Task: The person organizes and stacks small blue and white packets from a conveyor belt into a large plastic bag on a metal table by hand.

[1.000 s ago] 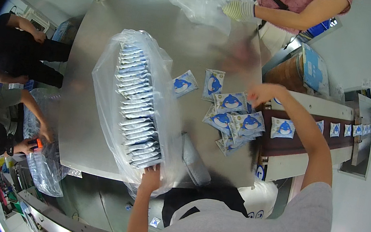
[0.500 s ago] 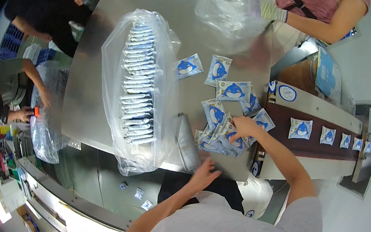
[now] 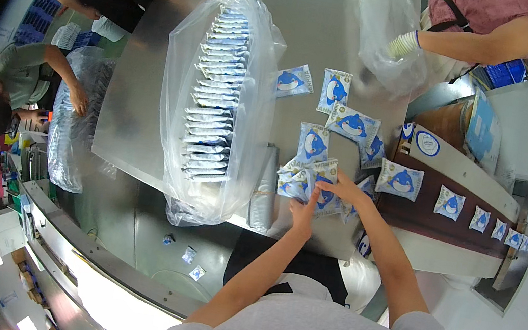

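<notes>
head view: long row (image 3: 217, 96) of packets already in clear bag (image 3: 179, 70), left; loose packets (image 3: 352, 123) outside bag, right on table (image 3: 128, 117), more on belt (image 3: 428, 198), farther right. forearms converge from near side. right hand (image 3: 344, 189) pinches near packet (image 3: 328, 169); left hand (image 3: 303, 213) against packets, fingers partly hidden, cannot tell whether closed.

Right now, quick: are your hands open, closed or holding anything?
Left hand: at the blue-and-white packets; grip cannot be told.
Right hand: thumb across a packet; grip unclear.
</notes>
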The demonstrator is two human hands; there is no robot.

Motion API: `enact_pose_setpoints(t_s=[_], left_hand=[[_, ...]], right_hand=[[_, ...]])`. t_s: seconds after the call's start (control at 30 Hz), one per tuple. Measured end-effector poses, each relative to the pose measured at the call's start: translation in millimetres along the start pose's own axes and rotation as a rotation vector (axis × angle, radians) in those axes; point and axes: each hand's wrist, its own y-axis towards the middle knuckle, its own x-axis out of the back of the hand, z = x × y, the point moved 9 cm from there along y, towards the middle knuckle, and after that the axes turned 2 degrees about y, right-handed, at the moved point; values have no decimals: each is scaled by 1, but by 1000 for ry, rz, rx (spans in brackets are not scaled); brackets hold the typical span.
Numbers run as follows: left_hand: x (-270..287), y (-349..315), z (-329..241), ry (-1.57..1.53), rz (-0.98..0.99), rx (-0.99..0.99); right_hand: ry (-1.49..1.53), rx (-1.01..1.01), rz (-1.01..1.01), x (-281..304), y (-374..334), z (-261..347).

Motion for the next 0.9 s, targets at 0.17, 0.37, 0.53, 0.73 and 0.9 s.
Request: enact_pose_setpoints(t_s=[0.17, 0.37, 0.53, 0.73, 0.9], left_hand=[[-18, -31, -29, -152, 284, -260], [-32, -82, -123, 312, 619, -726], [-20, -41, -96, 879, 750, -890], [-18, -54, -94, 532, 891, -713], [-23, -54, -100, 765, 900, -823]], right_hand=[[164, 106, -157, 11, -41, 4], [214, 361, -182, 14, -81, 62], [166, 264, -102, -18, -46, 12], [80, 488, -175, -38, -66, 42], [195, 372, -160, -22, -61, -2]])
